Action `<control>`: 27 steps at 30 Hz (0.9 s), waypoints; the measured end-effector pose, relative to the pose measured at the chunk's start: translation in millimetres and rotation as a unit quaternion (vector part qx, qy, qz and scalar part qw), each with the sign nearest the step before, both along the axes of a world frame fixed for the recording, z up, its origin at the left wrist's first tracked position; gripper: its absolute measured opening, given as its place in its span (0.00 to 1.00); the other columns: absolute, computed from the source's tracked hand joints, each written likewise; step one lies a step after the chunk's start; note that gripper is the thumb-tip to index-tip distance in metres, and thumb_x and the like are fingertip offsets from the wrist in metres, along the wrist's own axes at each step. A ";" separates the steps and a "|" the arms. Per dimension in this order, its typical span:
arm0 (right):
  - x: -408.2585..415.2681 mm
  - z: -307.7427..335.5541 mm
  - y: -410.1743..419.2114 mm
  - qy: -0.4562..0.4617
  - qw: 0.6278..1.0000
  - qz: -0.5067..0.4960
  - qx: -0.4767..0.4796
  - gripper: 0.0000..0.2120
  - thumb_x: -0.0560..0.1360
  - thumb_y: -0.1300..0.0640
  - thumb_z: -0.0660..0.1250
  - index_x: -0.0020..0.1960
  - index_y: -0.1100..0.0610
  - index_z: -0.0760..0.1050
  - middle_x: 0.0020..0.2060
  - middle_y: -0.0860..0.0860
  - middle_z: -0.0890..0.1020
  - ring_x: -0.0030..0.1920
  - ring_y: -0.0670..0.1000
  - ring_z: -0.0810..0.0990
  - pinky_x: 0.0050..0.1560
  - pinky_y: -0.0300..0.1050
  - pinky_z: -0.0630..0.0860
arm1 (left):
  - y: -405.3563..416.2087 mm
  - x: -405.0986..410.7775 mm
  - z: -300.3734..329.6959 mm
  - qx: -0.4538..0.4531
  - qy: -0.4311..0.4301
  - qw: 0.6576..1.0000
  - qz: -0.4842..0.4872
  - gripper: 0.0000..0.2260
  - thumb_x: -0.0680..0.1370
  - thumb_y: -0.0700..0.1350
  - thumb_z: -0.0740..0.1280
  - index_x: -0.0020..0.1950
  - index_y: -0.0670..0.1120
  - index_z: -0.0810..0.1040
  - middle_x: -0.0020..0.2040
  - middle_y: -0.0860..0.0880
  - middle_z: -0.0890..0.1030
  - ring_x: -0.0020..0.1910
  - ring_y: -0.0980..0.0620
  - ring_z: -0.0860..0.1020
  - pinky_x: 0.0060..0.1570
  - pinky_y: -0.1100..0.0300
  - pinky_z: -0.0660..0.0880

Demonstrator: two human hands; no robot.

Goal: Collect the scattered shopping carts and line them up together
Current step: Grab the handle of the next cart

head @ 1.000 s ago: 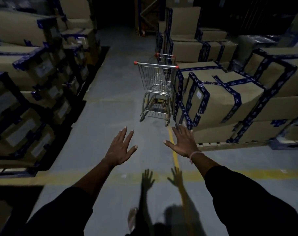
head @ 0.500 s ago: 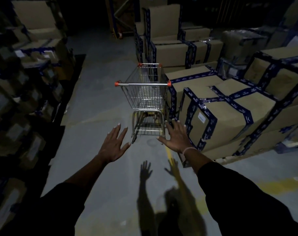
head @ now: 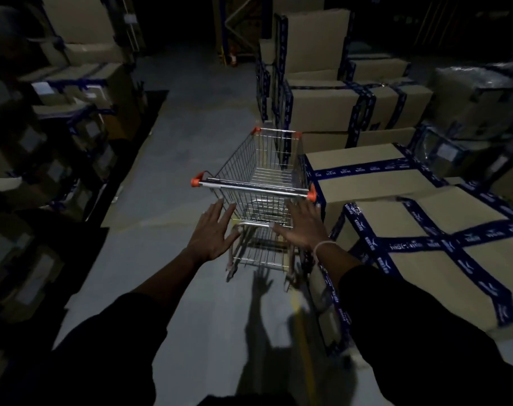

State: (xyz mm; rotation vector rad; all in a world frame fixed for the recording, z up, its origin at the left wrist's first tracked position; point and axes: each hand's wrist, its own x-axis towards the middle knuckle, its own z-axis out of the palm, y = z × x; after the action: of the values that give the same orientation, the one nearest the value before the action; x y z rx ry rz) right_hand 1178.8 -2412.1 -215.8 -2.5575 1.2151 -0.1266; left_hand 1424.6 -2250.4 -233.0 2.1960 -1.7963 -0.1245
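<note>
Dim stacked boxes [head: 59, 118] line the left of the aisle. The left hand [head: 211, 232] reaches forward, its grip wide with fingers spread, holding nothing. Just ahead stands the shopping cart [head: 264, 177], its handle bar [head: 254, 187] near the fingertips, not yet touched. The right hand [head: 303, 225] is likewise spread and empty. The taped cartons [head: 410, 230] sit tight against the cart's right side, so both hands should probably close evenly on the bar and draw it leftward, clear of them.
</note>
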 end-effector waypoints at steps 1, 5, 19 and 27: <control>8.4 1.3 -13.8 -0.001 1.000 0.004 0.001 0.49 0.74 0.20 0.51 0.85 0.46 0.45 0.85 0.53 0.44 0.84 0.59 0.39 0.81 0.61 0.35 | -16.7 5.6 0.6 0.001 0.000 1.000 -0.001 0.37 0.81 0.70 0.48 0.85 0.52 0.51 0.85 0.43 0.48 0.84 0.41 0.49 0.80 0.40 0.52; 39.3 -0.6 -61.0 0.009 1.000 0.004 0.009 0.47 0.75 0.22 0.54 0.85 0.46 0.49 0.85 0.54 0.50 0.84 0.60 0.44 0.82 0.63 0.40 | -78.3 36.2 -6.4 0.014 0.001 1.000 0.005 0.38 0.80 0.71 0.48 0.85 0.53 0.50 0.85 0.42 0.49 0.83 0.40 0.51 0.79 0.37 0.54; 127.5 -80.5 -151.6 -0.059 0.964 0.002 -0.260 0.23 0.80 0.35 0.62 0.44 0.54 0.78 0.37 0.54 0.81 0.40 0.58 0.82 0.53 0.55 0.73 | -225.6 143.1 -34.4 0.152 -0.058 0.987 0.017 0.37 0.76 0.78 0.51 0.59 0.49 0.81 0.58 0.39 0.83 0.66 0.39 0.76 0.74 0.33 0.54; 125.1 -84.2 -182.5 -0.011 0.959 0.021 -0.283 0.21 0.77 0.36 0.71 0.47 0.55 0.82 0.45 0.57 0.84 0.51 0.61 0.84 0.61 0.72 0.74 | -239.2 134.9 -20.6 0.166 -0.041 0.985 0.032 0.34 0.76 0.77 0.53 0.51 0.49 0.80 0.54 0.41 0.84 0.62 0.39 0.78 0.69 0.38 0.63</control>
State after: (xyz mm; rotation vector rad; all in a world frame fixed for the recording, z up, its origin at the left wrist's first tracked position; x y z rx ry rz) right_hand 1303.9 -2594.5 -300.0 -3.0446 1.2554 -0.5663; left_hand 1559.5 -2489.6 -253.6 2.5173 -1.8595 -0.3479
